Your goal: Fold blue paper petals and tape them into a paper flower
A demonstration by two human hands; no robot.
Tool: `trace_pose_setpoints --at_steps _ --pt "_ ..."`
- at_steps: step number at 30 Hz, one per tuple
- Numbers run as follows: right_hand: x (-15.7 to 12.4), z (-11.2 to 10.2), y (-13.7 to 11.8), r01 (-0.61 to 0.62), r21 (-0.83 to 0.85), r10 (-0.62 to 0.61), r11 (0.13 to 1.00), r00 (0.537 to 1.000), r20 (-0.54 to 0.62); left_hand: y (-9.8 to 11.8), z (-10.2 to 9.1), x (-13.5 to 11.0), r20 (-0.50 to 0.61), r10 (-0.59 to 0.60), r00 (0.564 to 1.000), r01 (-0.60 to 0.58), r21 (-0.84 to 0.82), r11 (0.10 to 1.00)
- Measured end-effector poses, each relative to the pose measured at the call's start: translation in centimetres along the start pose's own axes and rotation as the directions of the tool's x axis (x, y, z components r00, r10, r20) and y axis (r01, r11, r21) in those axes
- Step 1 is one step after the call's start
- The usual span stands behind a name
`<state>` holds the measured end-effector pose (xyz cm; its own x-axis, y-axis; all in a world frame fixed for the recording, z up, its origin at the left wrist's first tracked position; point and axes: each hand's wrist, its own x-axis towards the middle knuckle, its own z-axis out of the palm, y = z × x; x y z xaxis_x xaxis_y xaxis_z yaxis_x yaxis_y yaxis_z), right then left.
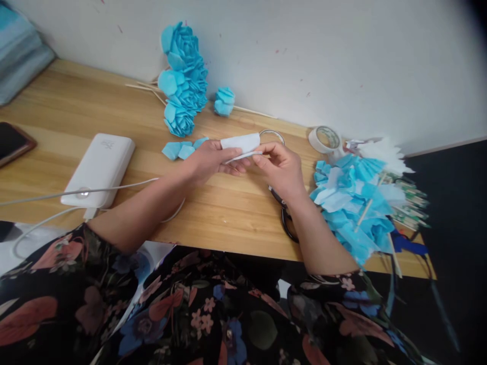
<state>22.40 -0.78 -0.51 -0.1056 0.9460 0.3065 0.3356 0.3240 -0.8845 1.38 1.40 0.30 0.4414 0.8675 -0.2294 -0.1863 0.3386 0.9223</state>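
Observation:
Between my two hands, above the middle of the table, is a folded white piece of paper [240,143]. My left hand [215,161] grips its left part, with the thumb on top and the fingers beneath. At its right lower edge, my right hand [280,165] pinches the paper between thumb and fingers. Light-blue paper petals [178,150] lie just left of my left hand. Scissors with black handles [288,223] rest on the table under my right wrist, partly hidden. A ring-shaped roll [272,134] shows behind the paper; its kind is unclear.
Blue paper flowers [184,81] on sticks lean by the wall, with a smaller one [224,101] beside them. A tape roll [324,140] and a blue-and-white paper heap [350,197] sit right. A white power bank [98,170] with cable and a phone [13,143] lie left.

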Motion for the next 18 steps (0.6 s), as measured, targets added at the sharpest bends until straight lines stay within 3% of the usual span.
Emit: trace_pose_setpoints --at_steps 10,18 --pt "0.04 0.15 -0.32 -0.013 0.012 0.013 1.0 0.998 -0.064 0.18 0.19 -0.01 0.049 0.011 0.999 -0.012 0.035 0.999" --pt "0.16 0.36 -0.21 -0.025 0.031 0.026 0.999 0.998 -0.056 -0.12 -0.02 -0.07 0.01 0.054 0.999 -0.055 0.127 0.99"
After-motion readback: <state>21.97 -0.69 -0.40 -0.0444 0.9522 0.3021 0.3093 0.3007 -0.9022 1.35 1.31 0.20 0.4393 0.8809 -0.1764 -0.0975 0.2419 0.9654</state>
